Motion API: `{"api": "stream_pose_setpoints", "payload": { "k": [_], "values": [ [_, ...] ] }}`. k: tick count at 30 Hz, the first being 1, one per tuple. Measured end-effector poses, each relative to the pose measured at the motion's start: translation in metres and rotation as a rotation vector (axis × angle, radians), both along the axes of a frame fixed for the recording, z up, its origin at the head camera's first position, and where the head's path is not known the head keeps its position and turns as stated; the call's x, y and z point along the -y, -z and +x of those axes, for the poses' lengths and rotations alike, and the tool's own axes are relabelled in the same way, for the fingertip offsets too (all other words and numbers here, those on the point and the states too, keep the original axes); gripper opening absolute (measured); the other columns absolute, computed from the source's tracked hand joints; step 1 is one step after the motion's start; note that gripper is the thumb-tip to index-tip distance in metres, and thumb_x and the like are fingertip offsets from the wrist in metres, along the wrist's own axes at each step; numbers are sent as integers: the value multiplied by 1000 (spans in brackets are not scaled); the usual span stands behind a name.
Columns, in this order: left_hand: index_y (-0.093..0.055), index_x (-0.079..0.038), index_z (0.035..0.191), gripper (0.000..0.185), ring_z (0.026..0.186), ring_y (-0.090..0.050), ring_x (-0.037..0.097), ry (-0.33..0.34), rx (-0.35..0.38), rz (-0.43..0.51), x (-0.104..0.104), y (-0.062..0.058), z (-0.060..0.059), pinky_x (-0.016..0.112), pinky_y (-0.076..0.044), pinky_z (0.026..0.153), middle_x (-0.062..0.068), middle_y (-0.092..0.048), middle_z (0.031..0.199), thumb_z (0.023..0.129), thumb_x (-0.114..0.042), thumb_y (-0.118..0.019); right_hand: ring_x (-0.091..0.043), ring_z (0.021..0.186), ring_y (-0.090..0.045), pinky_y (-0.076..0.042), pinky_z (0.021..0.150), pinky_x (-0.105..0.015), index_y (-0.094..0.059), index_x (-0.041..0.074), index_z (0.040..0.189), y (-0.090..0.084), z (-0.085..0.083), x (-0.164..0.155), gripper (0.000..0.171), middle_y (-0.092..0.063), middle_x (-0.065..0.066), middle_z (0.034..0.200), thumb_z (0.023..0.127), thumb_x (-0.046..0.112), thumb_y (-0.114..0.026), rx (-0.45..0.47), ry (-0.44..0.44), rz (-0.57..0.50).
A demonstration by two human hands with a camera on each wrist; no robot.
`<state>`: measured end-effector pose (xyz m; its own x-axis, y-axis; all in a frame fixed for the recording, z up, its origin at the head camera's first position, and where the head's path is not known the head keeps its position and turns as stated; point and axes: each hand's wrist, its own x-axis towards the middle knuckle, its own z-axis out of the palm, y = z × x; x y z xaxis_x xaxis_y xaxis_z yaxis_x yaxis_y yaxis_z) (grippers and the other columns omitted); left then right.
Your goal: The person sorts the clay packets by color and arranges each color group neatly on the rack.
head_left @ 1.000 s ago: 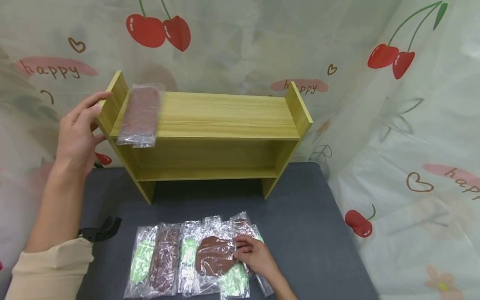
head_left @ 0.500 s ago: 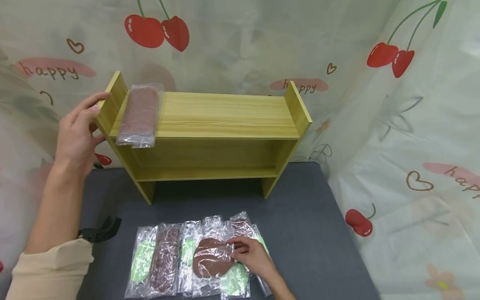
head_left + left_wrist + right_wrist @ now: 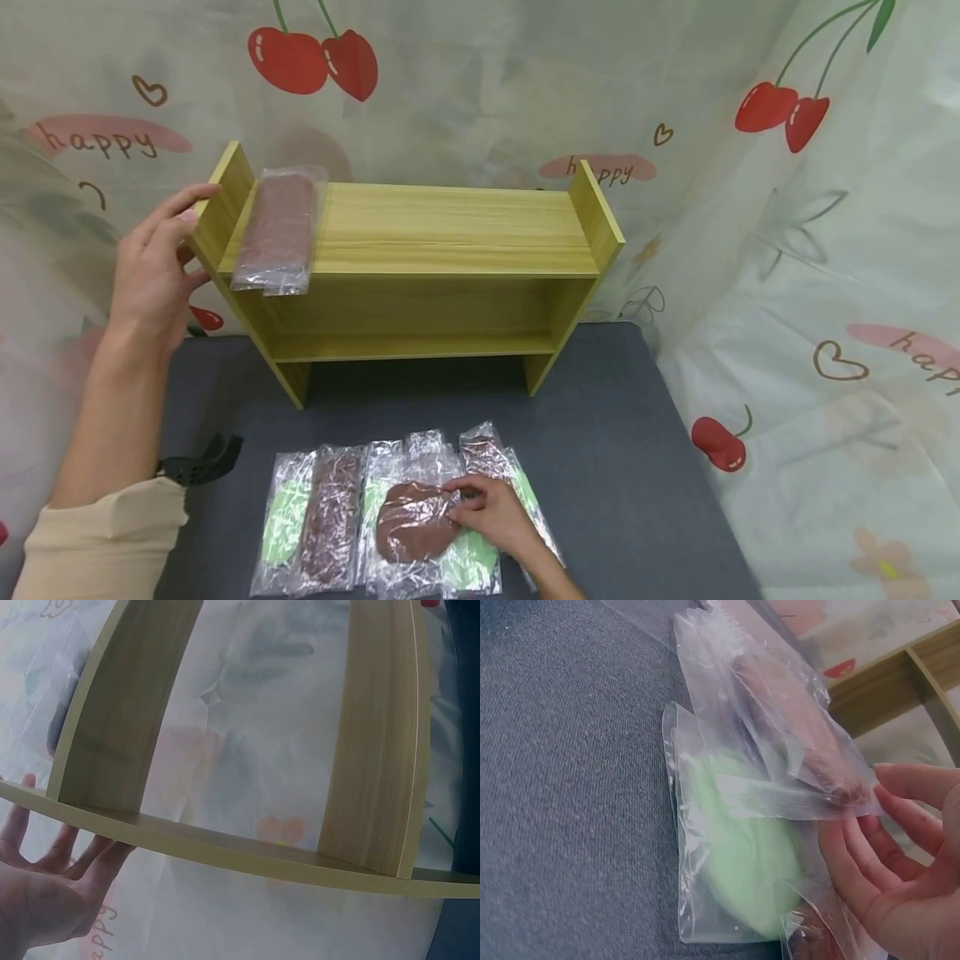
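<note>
Leftward drift of the round brown packet marks the change from the earlier frames; the right hand has slid with it. Its grip pinches the packet's plastic edge, fingertips closed on the film. The packet lies atop the row of green and brown packets on the dark tabletop. The left hand rests flat, fingers straight, against the end panel of the wooden shelf, where a long brown packet overhangs the top board. Likely risks: slick film slipping from the pinch, or neighbouring packets dragged askew; a nudge could tip the overhanging packet.
</note>
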<state>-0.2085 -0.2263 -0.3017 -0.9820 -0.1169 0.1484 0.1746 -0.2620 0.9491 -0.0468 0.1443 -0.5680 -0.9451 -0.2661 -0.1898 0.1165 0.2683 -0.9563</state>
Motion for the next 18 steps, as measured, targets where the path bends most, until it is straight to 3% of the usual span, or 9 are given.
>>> {"api": "stream_pose_setpoints", "payload": {
  "k": [4,8,14,18],
  "values": [
    [-60,-11,136,37,114,-49,23,17,-7,26,1,0,0,29,-47,80,6,-47,133,102,-23,-55,-28,79,-72,-56,61,-26,-69,2,117,2,1,2,37,-73,-19,93,82,-2,-76,16,12,-33],
    [-59,-10,137,37,114,-49,23,34,-9,43,2,1,-1,28,-48,79,6,-47,134,102,-22,-55,-23,87,-70,-55,65,-24,-70,7,119,2,1,4,40,-70,-16,104,80,3,-79,7,11,15],
    [-58,-8,137,38,112,-50,23,58,-19,73,4,1,-2,27,-50,78,7,-47,133,102,-20,-56,-28,106,-64,-53,89,-39,-69,15,126,-3,1,7,53,-65,-13,121,75,13,-83,-23,-6,102],
    [-58,-8,137,38,111,-51,22,63,-24,71,4,1,-2,28,-50,79,7,-49,131,101,-20,-56,-31,107,-64,-54,88,-40,-68,17,126,-2,2,8,55,-66,-13,124,74,12,-84,-38,-14,124]
  ]
}}
